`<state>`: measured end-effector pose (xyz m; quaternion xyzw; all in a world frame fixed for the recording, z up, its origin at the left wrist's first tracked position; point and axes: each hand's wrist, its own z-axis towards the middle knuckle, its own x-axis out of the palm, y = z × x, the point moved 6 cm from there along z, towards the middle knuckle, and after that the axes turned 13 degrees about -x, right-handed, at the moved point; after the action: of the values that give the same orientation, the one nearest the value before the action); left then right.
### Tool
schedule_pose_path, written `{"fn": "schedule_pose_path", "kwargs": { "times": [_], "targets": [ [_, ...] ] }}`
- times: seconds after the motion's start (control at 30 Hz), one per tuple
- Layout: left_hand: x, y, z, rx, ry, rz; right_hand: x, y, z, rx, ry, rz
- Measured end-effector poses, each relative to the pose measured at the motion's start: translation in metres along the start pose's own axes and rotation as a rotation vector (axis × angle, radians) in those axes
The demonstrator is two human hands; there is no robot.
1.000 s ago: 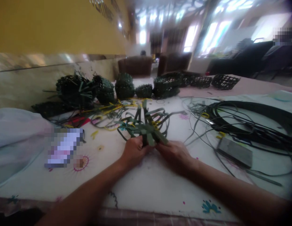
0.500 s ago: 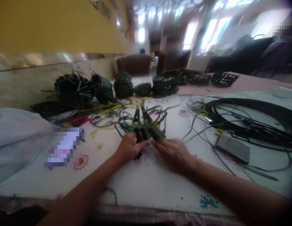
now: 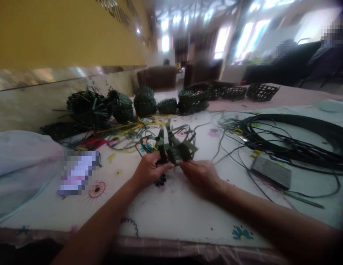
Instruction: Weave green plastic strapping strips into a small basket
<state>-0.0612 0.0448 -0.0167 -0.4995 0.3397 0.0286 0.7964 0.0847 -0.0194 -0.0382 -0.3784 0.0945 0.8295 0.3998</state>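
Observation:
Dark green flat strips (image 3: pixel 175 150), crossed and partly woven, are held upright over the middle of the table, their loose ends curling away from me. My left hand (image 3: pixel 151 168) pinches the lower left of this weave between thumb and fingers. At its lower right, the fingers of my right hand (image 3: pixel 201 176) are closed on the strips near the edge. The two hands are close together, with a small gap between the fingertips. Blur hides how the strips cross between them.
Several dark woven baskets (image 3: pixel 145 101) line the back of the flowered cloth (image 3: pixel 171 217). On the right lie a large coil of dark strip (image 3: pixel 306 125) and a grey block (image 3: pixel 271 172). A blurred-out flat object (image 3: pixel 79 172) and a white bag (image 3: pixel 20 165) are at left.
The strips between my hands have turned and shifted, and a pale strip face now shows upright. My hands stay close together, with slightly changed finger positions. The view has shifted slightly.

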Motion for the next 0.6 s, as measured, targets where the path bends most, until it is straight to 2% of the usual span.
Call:
{"fn": "schedule_pose_path", "kwargs": {
  "times": [0.1,0.17,0.23,0.3,0.43,0.5,0.6],
  "targets": [
    [-0.021,-0.016,-0.009,0.211,-0.289,0.157,0.002,-0.01,-0.002,0.094,0.002,0.043],
    [-0.036,-0.023,-0.018,0.291,-0.514,0.24,0.003,-0.016,-0.003,0.154,0.034,0.075],
    [-0.042,-0.028,-0.024,0.336,-0.644,0.322,0.004,-0.021,-0.003,0.206,0.059,0.108],
    [-0.036,-0.032,-0.026,0.39,-0.614,0.403,0.004,-0.024,-0.002,0.236,0.072,0.14],
    [-0.009,-0.033,-0.023,0.457,-0.383,0.576,0.001,-0.029,0.001,0.273,0.068,0.192],
    [-0.004,-0.032,-0.022,0.472,-0.365,0.663,-0.002,-0.03,0.003,0.287,0.059,0.222],
    [-0.012,-0.028,-0.019,0.471,-0.418,0.695,-0.006,-0.034,0.004,0.317,0.029,0.276]
  ]
}}
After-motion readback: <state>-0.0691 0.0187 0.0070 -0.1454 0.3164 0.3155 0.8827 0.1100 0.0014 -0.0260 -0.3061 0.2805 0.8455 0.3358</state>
